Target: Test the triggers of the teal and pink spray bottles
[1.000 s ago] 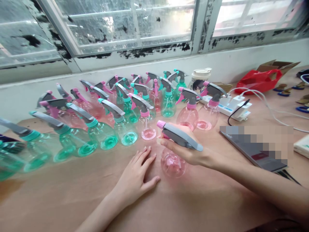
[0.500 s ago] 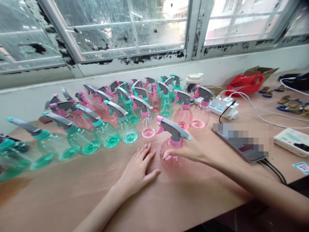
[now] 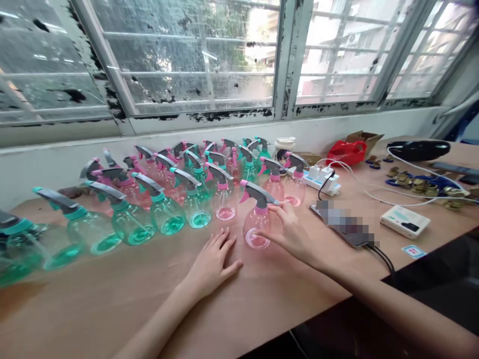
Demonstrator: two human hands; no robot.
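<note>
Starting at the left edge of the table (image 3: 112,304), a row of green spray bottles (image 3: 167,219) slants inward, with more pink and green ones crowded behind it toward the wall. My left hand (image 3: 211,264) lies palm down on bare tabletop, fingers a little apart and thumb wide, holding nothing; its fingertips point toward a small pink-collared bottle (image 3: 224,202) just beyond them.

Right of those fingertips, well in from the front edge, a pink spray bottle (image 3: 251,227) stands upright, apart from my left hand. My right hand (image 3: 292,232) is at its right side—thumb low across the front of the body, fingers higher, near the collar and under the grey tail of the spray head (image 3: 258,192). Thumb and fingers are well parted around that side; I cannot tell whether they press on it.

Farther right come a phone (image 3: 335,229)—partly blurred—and a white power bank (image 3: 404,221) toward the front edge.
</note>
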